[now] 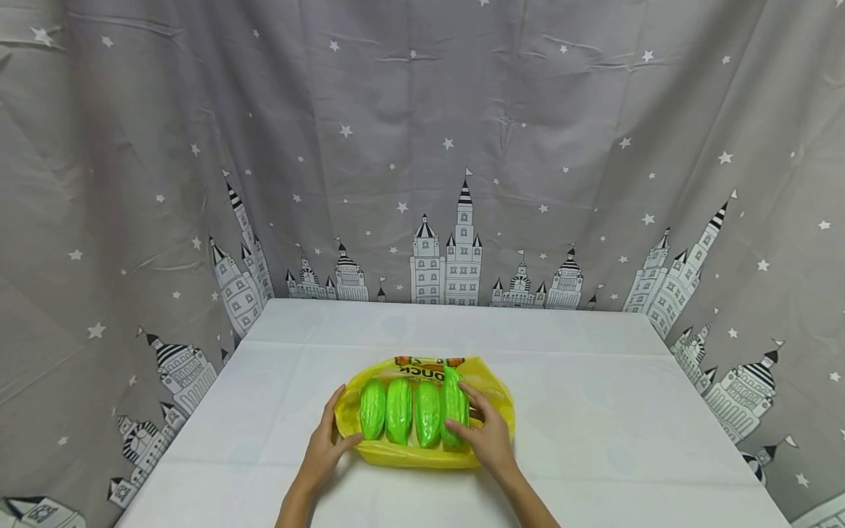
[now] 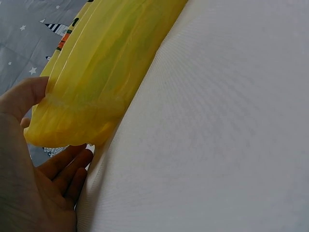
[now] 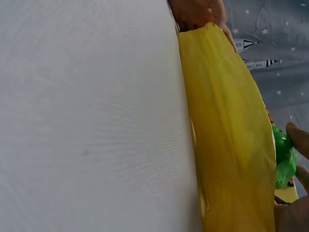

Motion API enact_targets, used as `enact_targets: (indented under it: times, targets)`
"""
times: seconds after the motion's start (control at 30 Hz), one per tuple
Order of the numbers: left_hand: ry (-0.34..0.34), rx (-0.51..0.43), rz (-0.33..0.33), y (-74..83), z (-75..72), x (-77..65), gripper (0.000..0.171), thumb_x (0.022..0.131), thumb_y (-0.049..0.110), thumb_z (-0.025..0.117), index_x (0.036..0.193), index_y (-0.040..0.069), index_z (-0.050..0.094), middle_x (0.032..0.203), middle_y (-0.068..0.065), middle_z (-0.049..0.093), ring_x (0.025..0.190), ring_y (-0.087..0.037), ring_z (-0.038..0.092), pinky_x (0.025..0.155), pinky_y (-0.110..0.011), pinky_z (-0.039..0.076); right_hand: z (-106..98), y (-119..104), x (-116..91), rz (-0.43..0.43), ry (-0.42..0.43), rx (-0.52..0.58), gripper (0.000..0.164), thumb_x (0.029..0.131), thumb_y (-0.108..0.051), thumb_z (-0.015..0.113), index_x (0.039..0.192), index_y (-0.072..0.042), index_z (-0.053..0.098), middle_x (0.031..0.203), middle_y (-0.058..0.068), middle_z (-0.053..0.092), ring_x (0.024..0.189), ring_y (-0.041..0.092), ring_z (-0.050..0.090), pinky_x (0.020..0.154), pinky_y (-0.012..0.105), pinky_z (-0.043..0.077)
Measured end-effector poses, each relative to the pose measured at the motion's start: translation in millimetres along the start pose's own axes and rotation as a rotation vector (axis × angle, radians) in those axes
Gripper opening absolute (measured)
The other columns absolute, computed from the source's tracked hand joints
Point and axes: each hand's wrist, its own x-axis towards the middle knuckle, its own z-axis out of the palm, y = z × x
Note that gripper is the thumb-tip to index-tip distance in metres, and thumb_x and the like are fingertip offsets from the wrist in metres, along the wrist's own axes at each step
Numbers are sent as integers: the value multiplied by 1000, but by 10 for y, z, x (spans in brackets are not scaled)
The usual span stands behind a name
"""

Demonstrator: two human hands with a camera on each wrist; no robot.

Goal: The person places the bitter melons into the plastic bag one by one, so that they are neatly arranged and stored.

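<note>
A yellow plastic bag [image 1: 422, 457] lies on the table with its mouth spread open, dark lettering showing inside its far side. Several elongated, glossy bright green gourd-shaped items sit side by side in it, such as the leftmost green item [image 1: 372, 409]. My right hand [image 1: 487, 433] grips the rightmost green item [image 1: 455, 403] between thumb and fingers; in the right wrist view this green item [image 3: 284, 159] has a crinkled, film-like end. At the bag's left end, my left hand [image 1: 325, 440] holds the rim, its thumb [image 2: 34, 92] on the near side.
The white table [image 1: 594, 411] extends around the bag on all sides. Behind it and along both sides hangs a grey curtain [image 1: 370, 110] printed with stars and castles.
</note>
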Motion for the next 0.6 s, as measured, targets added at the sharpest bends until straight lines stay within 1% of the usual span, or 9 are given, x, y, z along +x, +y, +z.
enact_targets:
  times: [0.1, 0.17, 0.3, 0.47, 0.6]
  targets:
    - [0, 2, -4, -1, -3, -3, 83, 80, 6, 69, 146, 4, 18, 143, -28, 28, 129, -40, 30, 97, -8, 21, 24, 166, 35, 23, -1, -22, 66, 74, -19, 77, 134, -14, 49, 119, 22, 57, 97, 34, 59, 71, 24, 52]
    - [-1, 0, -8, -1, -5, -6, 83, 80, 7, 69, 146, 5, 18, 143, -27, 28, 129, -40, 30, 97, -8, 21, 33, 216, 46, 34, 2, -38, 67, 74, -23, 77, 134, -17, 49, 118, 21, 58, 97, 32, 59, 70, 23, 52]
    - [-5, -8, -14, 4, -9, -11, 83, 81, 7, 69, 147, 5, 18, 144, -27, 27, 129, -40, 29, 97, -7, 20, 48, 239, 54, 46, 10, -56, 67, 73, -24, 78, 134, -17, 49, 117, 21, 58, 96, 32, 59, 71, 26, 53]
    - [-5, -17, -23, 12, -13, -12, 83, 81, 7, 69, 147, 6, 18, 144, -27, 27, 130, -40, 29, 97, -7, 20, 72, 237, 63, 51, 6, -109, 67, 73, -25, 77, 133, -15, 50, 117, 23, 57, 97, 34, 58, 75, 35, 53]
    - [-7, -13, -22, 14, -11, -10, 83, 81, 8, 69, 147, 6, 18, 144, -27, 27, 130, -40, 29, 97, -8, 21, 91, 251, 65, 66, -12, -127, 66, 75, -25, 76, 134, -14, 49, 118, 24, 55, 99, 34, 58, 76, 36, 53]
